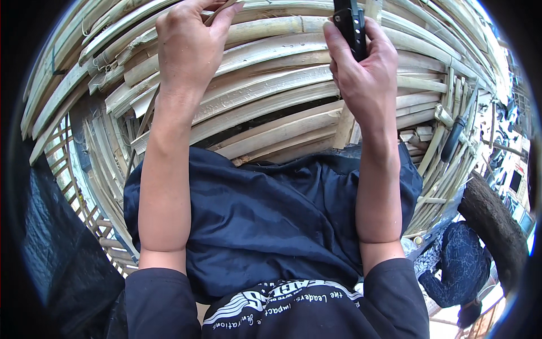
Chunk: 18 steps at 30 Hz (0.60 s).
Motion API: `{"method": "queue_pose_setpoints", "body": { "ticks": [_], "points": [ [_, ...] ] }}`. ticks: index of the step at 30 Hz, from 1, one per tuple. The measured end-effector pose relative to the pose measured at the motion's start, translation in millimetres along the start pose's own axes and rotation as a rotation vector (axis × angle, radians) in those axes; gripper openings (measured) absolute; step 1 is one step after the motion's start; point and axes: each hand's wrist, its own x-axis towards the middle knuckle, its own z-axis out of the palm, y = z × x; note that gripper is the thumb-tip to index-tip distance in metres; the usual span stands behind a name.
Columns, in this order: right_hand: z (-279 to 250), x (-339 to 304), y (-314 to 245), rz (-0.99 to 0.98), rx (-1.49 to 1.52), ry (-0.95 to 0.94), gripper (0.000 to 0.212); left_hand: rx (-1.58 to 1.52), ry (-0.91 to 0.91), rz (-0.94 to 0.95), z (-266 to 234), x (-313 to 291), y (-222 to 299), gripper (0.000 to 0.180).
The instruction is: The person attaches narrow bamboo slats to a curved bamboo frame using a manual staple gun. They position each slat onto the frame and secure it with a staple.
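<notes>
My left hand (192, 51) is closed at the top edge, its fingers pinching a thin bamboo strip (221, 11) that is mostly cut off by the edge of view. Some way to its right, my right hand (370, 79) grips what looks like a knife by its black, riveted handle (351, 28). Any blade lies beyond the top edge. Both hands are over a broad layer of split bamboo slats (271, 70), which run across in front of me. A dark cloth (271, 214) covers my lap below them.
At the right, a second black-handled tool (453, 138) rests among a bundle of thin bamboo strips (446, 181). Beyond are a thick brown log (497, 220) and dark blue patterned clothing (463, 260). A black plastic sheet (62, 243) hangs at the left beside a bamboo lattice (73, 175).
</notes>
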Motion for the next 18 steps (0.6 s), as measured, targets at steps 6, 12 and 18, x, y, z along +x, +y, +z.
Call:
{"method": "queue_pose_setpoints", "body": {
  "ticks": [6, 12, 18],
  "points": [
    [-32.1, -10.5, -33.1, -0.024, 0.068, 0.061, 0.027, -0.301, -0.130, -0.045, -21.8, -0.2, 45.4, 0.022],
    [-101.5, -82.5, -48.8, 0.054, 0.151, 0.125, 0.024, -0.213, -0.081, 0.109, -51.5, -33.3, 127.0, 0.017],
    [-165.1, -183.9, -10.1, 0.443, 0.816, 0.016, 0.024, -0.166, -0.130, 0.141, -101.7, -76.9, 167.2, 0.018]
  ]
}}
